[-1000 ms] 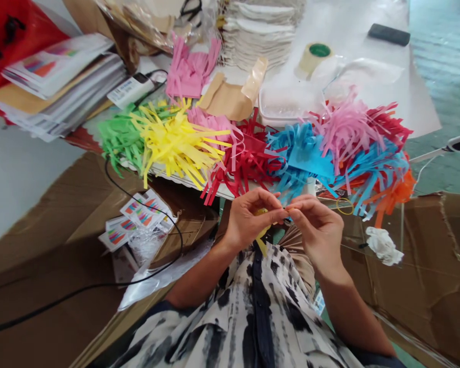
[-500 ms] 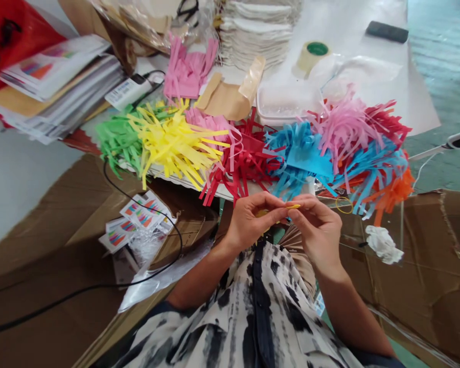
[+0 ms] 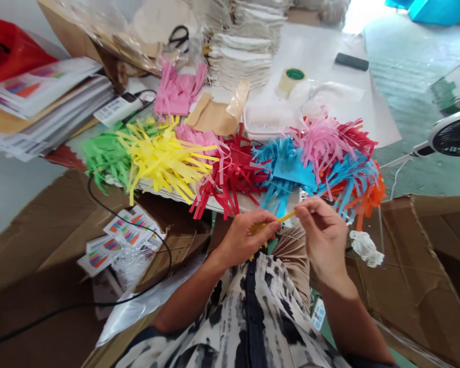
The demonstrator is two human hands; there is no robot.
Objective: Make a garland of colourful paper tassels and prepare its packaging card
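Greenish floor [image 3: 414,153] shows at the right, beyond a white-covered table [image 3: 320,43], with a fan [image 3: 456,134] standing near the table's corner. Along the near edge lie fringed paper bunches, side by side and partly overlapping: from left to right, green [image 3: 103,156], yellow [image 3: 163,161], red [image 3: 233,176], blue [image 3: 294,166] and, heaped at the end, pink [image 3: 324,140] above more blue and orange. Behind them are a brown paper piece [image 3: 214,115], a clear tray [image 3: 268,121], a tape roll [image 3: 291,84] and a white stack [image 3: 241,59]; scissors [image 3: 179,38] lie farther back, left of the stack. Just in front of the table, over the person's lap, both hands grip one yellow strip [image 3: 287,217]. It slants up from the left hand [image 3: 249,236] to the right hand [image 3: 325,230]. The left hand's thumb and fingers are clamped on its lower end, with more yellow partly hidden behind them; the right hand pinches its upper end between thumb and fingers. The hands are near each other, apart only by the strip's bare middle. Left of them, printed cards [image 3: 128,230] lie by cardboard [image 3: 42,225], and a black cable [image 3: 170,255] loops past.
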